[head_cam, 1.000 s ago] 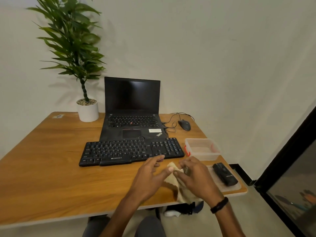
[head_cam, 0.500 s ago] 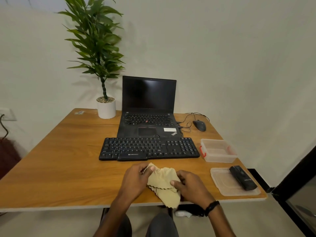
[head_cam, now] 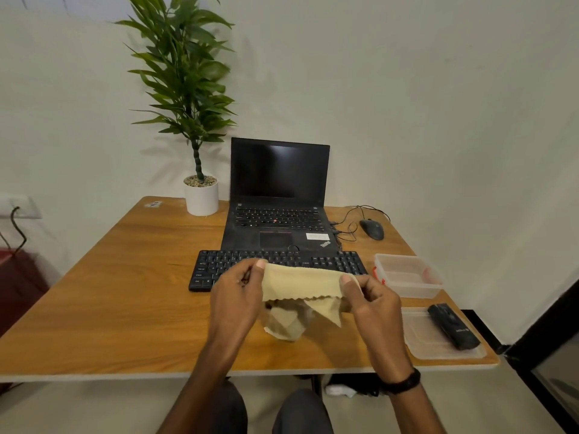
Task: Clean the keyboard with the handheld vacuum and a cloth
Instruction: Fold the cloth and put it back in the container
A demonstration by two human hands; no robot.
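So the cloth [head_cam: 300, 281] is up off the table [head_cam: 109, 292], pulled out between both hands right in front of the keyboard [head_cam: 219, 264]. It hides the middle and front-right of the keys, so only the keyboard's left end, back row and right end show. The left hand [head_cam: 238, 296] pinches the cloth's top left corner, thumb on the near side. The right hand [head_cam: 376, 302] pinches the top right corner the same way. The fingers behind the fabric are covered, so I can't say how they lie.

The cloth is tan with a wavy cut edge. The top band is stretched smooth, and the rest hangs bunched and a bit blurry underneath.

The keyboard is black and sits just in front of an open laptop [head_cam: 279, 189] with a dark screen. The handheld vacuum [head_cam: 452, 330] is a small black stick lying on a clear lid [head_cam: 419, 339] at the front right corner; its label is too tiny to read. A clear tub [head_cam: 407, 275] sits behind that. At the back there's a wired mouse [head_cam: 372, 229] and a potted plant [head_cam: 188, 89], cut off at the top.
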